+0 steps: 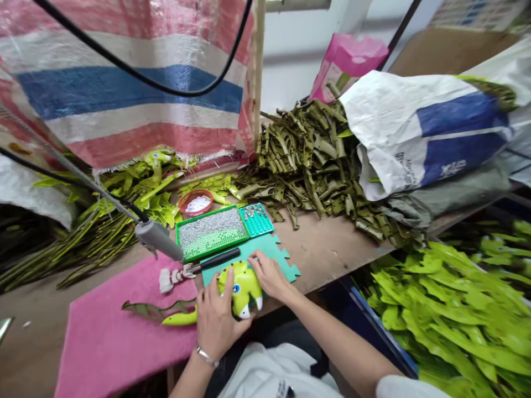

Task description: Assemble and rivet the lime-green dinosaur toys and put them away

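The left hand (218, 310) has its grip around the yellow-green toy (244, 283), which is at the near edge of the green mat (269, 249) on the counter (327, 246). The right hand (270, 275) is at its right side; whether this grip is holding, I cannot tell.

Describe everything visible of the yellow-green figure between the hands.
The yellow-green figure looks like glossy plastic, with a blue-and-white eye, two white pointed tips toward the wearer and small dark marks along its top. It sits at the near edge of the teal mat, the left hand covering its left part, the right hand at its right edge.
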A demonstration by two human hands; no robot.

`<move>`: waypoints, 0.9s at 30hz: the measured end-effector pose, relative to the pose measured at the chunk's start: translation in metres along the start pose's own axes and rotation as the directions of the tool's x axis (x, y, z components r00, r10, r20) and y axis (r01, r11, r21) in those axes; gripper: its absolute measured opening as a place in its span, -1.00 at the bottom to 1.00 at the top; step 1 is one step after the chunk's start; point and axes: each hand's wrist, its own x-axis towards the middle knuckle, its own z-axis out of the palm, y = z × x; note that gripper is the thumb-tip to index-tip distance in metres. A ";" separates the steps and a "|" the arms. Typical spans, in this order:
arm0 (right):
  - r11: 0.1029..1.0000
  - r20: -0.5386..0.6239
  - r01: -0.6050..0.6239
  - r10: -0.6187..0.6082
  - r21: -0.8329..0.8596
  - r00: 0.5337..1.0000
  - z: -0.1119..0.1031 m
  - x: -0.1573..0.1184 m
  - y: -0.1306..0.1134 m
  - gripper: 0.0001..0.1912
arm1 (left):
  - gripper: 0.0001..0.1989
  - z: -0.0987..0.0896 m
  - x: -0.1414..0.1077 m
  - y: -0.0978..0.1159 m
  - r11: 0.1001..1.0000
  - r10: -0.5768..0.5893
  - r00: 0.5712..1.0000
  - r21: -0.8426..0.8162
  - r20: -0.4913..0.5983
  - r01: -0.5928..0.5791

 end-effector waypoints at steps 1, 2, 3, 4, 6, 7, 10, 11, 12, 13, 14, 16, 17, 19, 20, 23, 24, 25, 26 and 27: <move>0.999 -0.003 0.030 -0.030 0.045 1.000 -0.006 0.002 0.002 -0.75 | -0.05 -0.002 -0.001 -0.004 1.000 0.001 1.000 0.013 0.005 -0.001; 0.995 -0.016 0.057 -0.055 0.087 0.998 -0.015 0.007 0.004 -0.72 | -0.05 -0.003 -0.002 -0.009 1.000 -0.001 1.000 0.025 0.017 0.000; 0.989 -0.067 0.081 -0.074 0.123 0.995 -0.028 0.014 0.009 -0.68 | -0.03 -0.004 -0.004 -0.012 0.999 -0.003 0.999 0.032 0.035 0.001; 0.985 -0.148 0.098 -0.077 0.139 0.986 -0.045 0.023 0.015 -0.65 | -0.01 -0.005 -0.005 -0.015 0.999 -0.007 0.998 0.035 0.057 0.005; 0.988 -0.450 0.102 -0.038 0.118 0.892 -0.083 0.046 0.033 -0.63 | 0.04 -0.003 -0.007 -0.018 0.999 -0.012 0.996 0.031 0.090 0.009; 0.998 -0.581 0.034 0.003 0.053 0.814 -0.103 0.058 0.043 -0.64 | 0.08 -0.002 -0.008 -0.018 1.000 -0.013 0.995 0.024 0.096 0.011; 0.907 -0.626 -0.378 0.188 -0.185 0.757 -0.150 0.089 0.072 -0.59 | 0.16 0.003 -0.010 -0.018 0.999 -0.031 0.996 -0.007 0.088 0.032; 0.849 -0.597 -0.474 0.260 -0.232 0.759 -0.160 0.096 0.079 -0.56 | 0.17 0.005 -0.010 -0.018 0.999 -0.042 0.995 -0.017 0.085 0.044; 0.804 -0.564 -0.535 0.322 -0.261 0.760 -0.167 0.101 0.086 -0.54 | 0.16 0.006 -0.010 -0.017 0.998 -0.055 0.995 -0.025 0.085 0.057; 0.778 -0.536 -0.565 0.365 -0.274 0.762 -0.171 0.103 0.091 -0.51 | 0.15 0.006 -0.009 -0.017 0.997 -0.067 0.994 -0.032 0.087 0.070; 0.769 -0.512 -0.575 0.387 -0.278 0.767 -0.175 0.104 0.094 -0.50 | 0.14 0.007 -0.009 -0.017 0.996 -0.076 0.993 -0.036 0.090 0.079; 0.766 -0.477 -0.572 0.401 -0.295 0.782 -0.180 0.102 0.099 -0.45 | 0.12 0.006 -0.008 -0.017 0.996 -0.081 0.992 -0.041 0.097 0.085; 0.762 -0.463 -0.570 0.404 -0.306 0.789 -0.184 0.099 0.100 -0.43 | 0.11 0.005 -0.008 -0.017 0.996 -0.078 0.992 -0.042 0.101 0.083; 0.755 -0.444 -0.569 0.410 -0.324 0.797 -0.191 0.088 0.102 -0.42 | 0.10 0.003 -0.006 -0.016 0.996 -0.072 0.991 -0.045 0.111 0.077; 0.754 -0.442 -0.572 0.414 -0.324 0.796 -0.194 0.081 0.103 -0.42 | 0.10 0.001 -0.005 -0.015 0.996 -0.074 0.990 -0.046 0.117 0.080; 0.772 -0.469 -0.589 0.440 -0.238 0.766 -0.194 0.052 0.110 -0.45 | 0.11 -0.004 -0.002 -0.011 0.994 -0.084 0.987 -0.064 0.140 0.093; 0.787 -0.484 -0.593 0.457 -0.172 0.747 -0.191 0.041 0.112 -0.49 | 0.10 -0.006 0.000 -0.009 0.992 -0.087 0.985 -0.074 0.148 0.099; 0.803 -0.496 -0.591 0.483 -0.079 0.722 -0.185 0.030 0.113 -0.57 | 0.08 -0.008 0.000 -0.007 0.991 -0.090 0.983 -0.087 0.157 0.104; 0.814 -0.501 -0.579 0.520 0.044 0.692 -0.177 0.020 0.114 -0.67 | 0.07 -0.009 0.001 -0.006 0.989 -0.093 0.981 -0.101 0.168 0.111; 0.818 -0.491 -0.539 0.561 0.202 0.667 -0.169 0.009 0.113 -0.74 | 0.06 -0.010 0.002 -0.005 0.986 -0.099 0.979 -0.114 0.180 0.121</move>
